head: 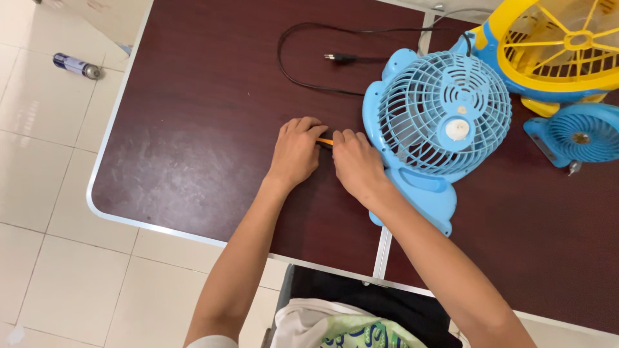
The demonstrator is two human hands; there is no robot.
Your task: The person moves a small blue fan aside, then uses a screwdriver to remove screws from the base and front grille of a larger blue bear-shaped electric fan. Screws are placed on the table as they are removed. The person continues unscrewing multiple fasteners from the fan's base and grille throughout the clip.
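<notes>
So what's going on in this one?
A person's left hand and right hand meet on a dark brown table, holding a thin orange tool between them. Beside the right hand lies a light blue plastic desk fan, grille up, its black power cord unplugged.

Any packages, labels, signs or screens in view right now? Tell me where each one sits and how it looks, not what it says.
Small cylindrical battery with a blue-purple wrap label and silver ends: lying on the white tiled floor, upper left, beside the dark brown table.
White fabric with green printed lettering: bottom edge, below the table.
No screens, signs or boxed packages show.
</notes>
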